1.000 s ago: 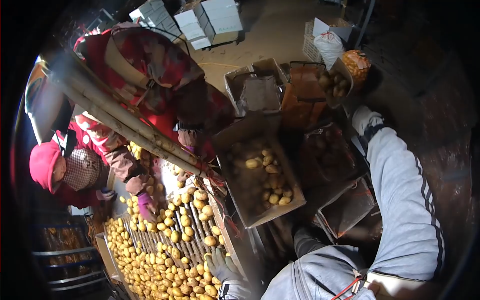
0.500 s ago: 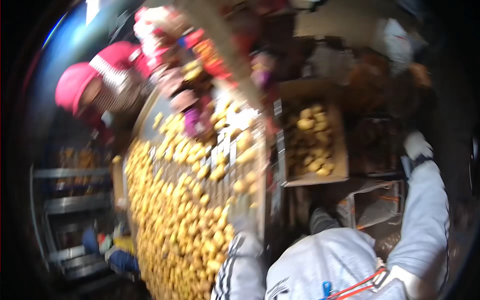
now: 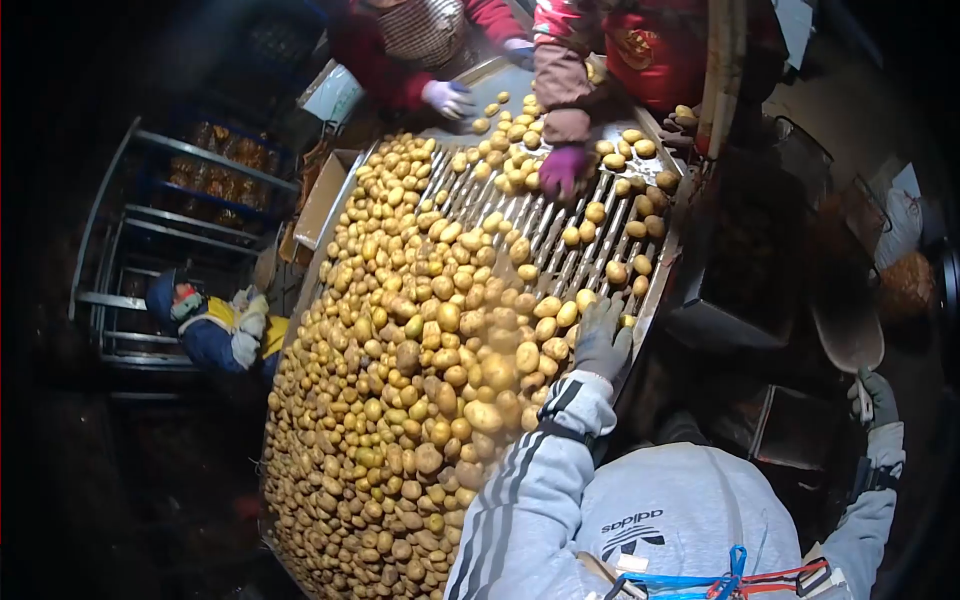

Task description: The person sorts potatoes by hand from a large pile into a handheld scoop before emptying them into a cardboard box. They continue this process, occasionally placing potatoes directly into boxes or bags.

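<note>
So the biggest thing here is the roller sorting table (image 3: 462, 195), and it's loaded. The potatoes (image 3: 420, 380) are heaped thick from the near left corner up through the middle. They thin out to singles on the bare rollers toward the far right corner.

Off the left edge there's a metal rack (image 3: 140, 260) in the dark, and a person in blue and yellow (image 3: 215, 325) is tucked against that side. Just off the right edge sits a dark bin (image 3: 740, 270).

At the far end two co-workers are reaching in. One has a purple-gloved hand (image 3: 563, 170) down on the rollers, and the other has a pale-gloved hand (image 3: 447, 98) at the far edge.

The wearer's left hand (image 3: 603, 340) is gloved and lying palm down on the potatoes right at the right edge of the table. Its fingers are loose and spread, not closed round anything.

The right hand (image 3: 878, 398) is well off the table to the right, just under what looks like a scoop (image 3: 848, 335). It's too dark there to tell whether it's actually gripping the handle.

My read is that this is mid-sort. The left hand is feeling over the spuds by the right edge, and nothing's been picked out. Pulling one out would mean closing the fingers on a single potato and lifting it clear without rolling its neighbours over the rim.
</note>
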The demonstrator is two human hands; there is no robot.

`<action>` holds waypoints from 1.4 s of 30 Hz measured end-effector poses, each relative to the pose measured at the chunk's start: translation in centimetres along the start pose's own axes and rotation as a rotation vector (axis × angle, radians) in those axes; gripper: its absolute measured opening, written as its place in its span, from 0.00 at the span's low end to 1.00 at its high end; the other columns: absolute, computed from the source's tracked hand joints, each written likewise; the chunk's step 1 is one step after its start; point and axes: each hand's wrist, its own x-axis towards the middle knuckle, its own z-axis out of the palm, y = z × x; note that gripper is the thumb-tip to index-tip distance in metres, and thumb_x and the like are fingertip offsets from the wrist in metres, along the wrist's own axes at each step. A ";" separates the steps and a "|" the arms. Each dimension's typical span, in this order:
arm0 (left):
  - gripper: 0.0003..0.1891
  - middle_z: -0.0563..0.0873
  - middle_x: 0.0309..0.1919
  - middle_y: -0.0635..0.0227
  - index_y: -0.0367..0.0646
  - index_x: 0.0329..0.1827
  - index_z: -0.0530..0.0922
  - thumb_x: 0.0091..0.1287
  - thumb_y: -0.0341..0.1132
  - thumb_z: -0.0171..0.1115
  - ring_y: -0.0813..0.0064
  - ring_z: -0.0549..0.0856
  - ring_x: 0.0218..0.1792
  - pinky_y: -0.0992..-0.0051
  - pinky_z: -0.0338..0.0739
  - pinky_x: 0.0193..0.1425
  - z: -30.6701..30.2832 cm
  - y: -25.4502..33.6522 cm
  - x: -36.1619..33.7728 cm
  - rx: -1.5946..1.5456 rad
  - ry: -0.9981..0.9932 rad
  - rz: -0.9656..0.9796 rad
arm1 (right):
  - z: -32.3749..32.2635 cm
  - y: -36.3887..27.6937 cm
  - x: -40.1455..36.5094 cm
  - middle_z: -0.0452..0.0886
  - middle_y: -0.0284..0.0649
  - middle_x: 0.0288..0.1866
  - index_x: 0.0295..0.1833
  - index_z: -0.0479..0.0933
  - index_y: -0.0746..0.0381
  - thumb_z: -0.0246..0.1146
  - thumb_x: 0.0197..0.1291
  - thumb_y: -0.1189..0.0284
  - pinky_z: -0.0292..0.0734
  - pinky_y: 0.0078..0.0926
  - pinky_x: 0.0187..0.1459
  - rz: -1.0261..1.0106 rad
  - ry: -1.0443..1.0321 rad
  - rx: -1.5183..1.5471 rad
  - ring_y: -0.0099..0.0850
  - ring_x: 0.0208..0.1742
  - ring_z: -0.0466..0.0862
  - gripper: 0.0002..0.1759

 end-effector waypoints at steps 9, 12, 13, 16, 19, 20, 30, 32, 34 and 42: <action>0.46 0.60 0.87 0.45 0.40 0.87 0.62 0.71 0.55 0.66 0.45 0.52 0.88 0.52 0.50 0.91 -19.1 -5.2 -14.9 0.358 0.089 -0.507 | 17.5 -7.0 -5.6 0.89 0.42 0.30 0.54 0.84 0.62 0.69 0.75 0.58 0.75 0.18 0.18 0.125 -0.468 0.055 0.25 0.19 0.84 0.18; 0.48 0.60 0.86 0.43 0.39 0.86 0.62 0.70 0.58 0.68 0.42 0.52 0.88 0.50 0.51 0.91 -19.4 -5.9 -17.1 0.382 0.039 -0.479 | 23.3 -8.6 -4.5 0.89 0.43 0.31 0.56 0.84 0.64 0.70 0.74 0.58 0.76 0.17 0.18 0.142 -0.609 -0.050 0.24 0.19 0.84 0.20; 0.48 0.60 0.86 0.42 0.39 0.86 0.63 0.69 0.58 0.68 0.42 0.52 0.88 0.49 0.52 0.90 -19.3 -5.7 -17.3 0.397 0.000 -0.459 | 25.7 -9.9 -4.9 0.89 0.43 0.32 0.58 0.83 0.65 0.69 0.75 0.59 0.75 0.17 0.18 0.149 -0.642 -0.046 0.24 0.20 0.84 0.20; 0.47 0.63 0.85 0.48 0.44 0.86 0.65 0.67 0.53 0.74 0.46 0.56 0.87 0.52 0.56 0.89 -16.5 -6.9 -15.3 0.311 0.163 -0.482 | 29.8 -10.5 -4.0 0.89 0.44 0.33 0.59 0.82 0.66 0.67 0.77 0.61 0.76 0.16 0.21 0.189 -0.658 -0.102 0.25 0.21 0.84 0.19; 0.48 0.68 0.81 0.46 0.46 0.84 0.68 0.60 0.47 0.81 0.41 0.60 0.84 0.48 0.61 0.86 -14.4 -7.9 -13.0 0.242 0.328 -0.430 | 32.4 -11.4 -3.5 0.89 0.43 0.33 0.58 0.82 0.66 0.67 0.76 0.65 0.79 0.17 0.22 0.309 -0.682 -0.041 0.25 0.23 0.85 0.16; 0.48 0.68 0.81 0.46 0.47 0.84 0.68 0.60 0.47 0.81 0.41 0.60 0.84 0.48 0.61 0.86 -14.0 -8.0 -12.6 0.227 0.333 -0.453 | 33.1 -11.8 -3.3 0.89 0.43 0.33 0.58 0.82 0.66 0.67 0.76 0.66 0.79 0.17 0.22 0.346 -0.690 -0.028 0.25 0.23 0.86 0.15; 0.48 0.70 0.83 0.60 0.52 0.87 0.65 0.65 0.56 0.75 0.53 0.62 0.85 0.44 0.47 0.89 -11.1 -6.5 -2.6 0.343 0.306 -0.723 | 37.3 -12.9 0.8 0.83 0.42 0.22 0.54 0.81 0.68 0.68 0.73 0.65 0.74 0.28 0.17 0.593 -0.874 0.067 0.30 0.16 0.81 0.16; 0.47 0.67 0.85 0.61 0.56 0.88 0.64 0.68 0.62 0.70 0.59 0.62 0.86 0.45 0.41 0.90 -10.9 -7.3 0.4 0.326 0.374 -0.725 | 37.0 -13.1 2.2 0.84 0.41 0.23 0.57 0.80 0.68 0.67 0.72 0.67 0.74 0.24 0.15 0.519 -0.859 0.032 0.28 0.16 0.82 0.17; 0.45 0.66 0.86 0.59 0.55 0.88 0.64 0.70 0.60 0.68 0.59 0.62 0.86 0.48 0.42 0.90 -10.2 -7.9 3.5 0.359 0.402 -0.718 | 35.7 -13.2 3.2 0.85 0.42 0.24 0.58 0.81 0.67 0.68 0.71 0.67 0.77 0.25 0.16 0.544 -0.801 0.055 0.29 0.16 0.83 0.17; 0.45 0.66 0.85 0.51 0.52 0.86 0.66 0.66 0.46 0.76 0.45 0.60 0.85 0.53 0.52 0.90 -3.1 -6.1 13.2 -0.063 0.162 -0.321 | 33.3 -15.8 6.7 0.90 0.41 0.33 0.64 0.79 0.67 0.69 0.70 0.68 0.82 0.23 0.18 0.485 -0.745 0.092 0.26 0.20 0.86 0.21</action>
